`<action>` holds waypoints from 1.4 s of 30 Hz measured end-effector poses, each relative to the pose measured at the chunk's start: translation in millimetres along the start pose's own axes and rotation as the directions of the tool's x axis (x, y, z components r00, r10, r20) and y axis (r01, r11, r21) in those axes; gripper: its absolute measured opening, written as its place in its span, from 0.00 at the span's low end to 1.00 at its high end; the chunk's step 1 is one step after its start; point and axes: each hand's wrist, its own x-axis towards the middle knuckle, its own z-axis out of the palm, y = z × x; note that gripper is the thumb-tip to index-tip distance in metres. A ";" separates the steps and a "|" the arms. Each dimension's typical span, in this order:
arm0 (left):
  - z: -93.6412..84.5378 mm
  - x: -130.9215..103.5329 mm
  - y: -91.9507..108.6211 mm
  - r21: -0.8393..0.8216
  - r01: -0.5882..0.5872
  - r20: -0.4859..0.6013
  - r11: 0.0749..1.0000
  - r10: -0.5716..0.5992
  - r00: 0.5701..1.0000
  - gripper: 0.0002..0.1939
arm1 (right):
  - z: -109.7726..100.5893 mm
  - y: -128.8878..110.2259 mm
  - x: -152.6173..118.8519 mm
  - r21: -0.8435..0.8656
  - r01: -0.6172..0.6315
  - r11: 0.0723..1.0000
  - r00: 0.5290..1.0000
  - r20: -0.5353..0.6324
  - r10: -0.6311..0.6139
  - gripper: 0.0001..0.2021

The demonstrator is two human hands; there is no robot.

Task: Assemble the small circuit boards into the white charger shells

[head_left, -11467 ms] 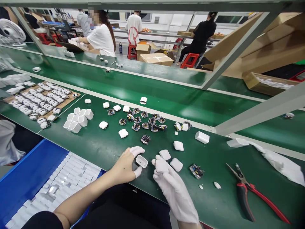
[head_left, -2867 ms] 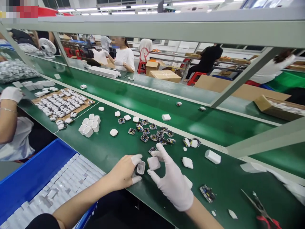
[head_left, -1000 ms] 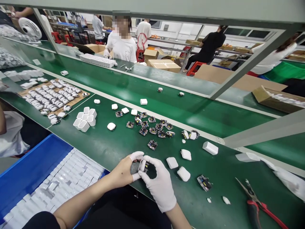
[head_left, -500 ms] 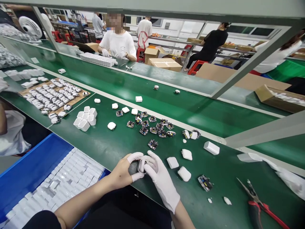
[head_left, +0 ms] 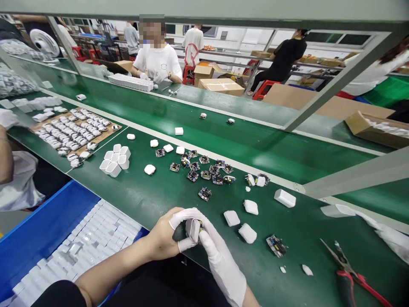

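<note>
Near the bench's front edge, my left hand (head_left: 164, 234), with white coverings on its fingers, is wrapped round a white plastic housing (head_left: 192, 230). My right hand (head_left: 220, 258), in a white glove, closes on a small circuit board (head_left: 201, 226) at the housing's right side. Only a sliver of that board shows, so how far it sits inside is hidden. Several bare circuit boards (head_left: 205, 174) lie in a cluster beyond my hands, with one board (head_left: 205, 194) closer. White padded pieces (head_left: 247, 233) rest to the right, near another circuit board (head_left: 276, 246).
Red-handled pliers (head_left: 347, 273) lie at right, near a white housing (head_left: 285, 198). Left of my hands stand grouped open housings (head_left: 115, 160) and a blue bin (head_left: 64, 209) full of white parts. A moving-belt-like green strip (head_left: 255, 145) runs behind, with a post (head_left: 351, 175) at right.
My right hand has turned and shifted slightly right and down, and a board edge now shows at the housing. Pieces on the green strip behind have moved left.
</note>
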 end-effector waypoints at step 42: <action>10.6 -4.7 -19.9 -0.079 0.370 0.319 0.926 -0.328 0.889 0.37 | -7.9 25.4 9.7 -0.572 0.360 0.737 0.838 -0.149 -0.525 0.19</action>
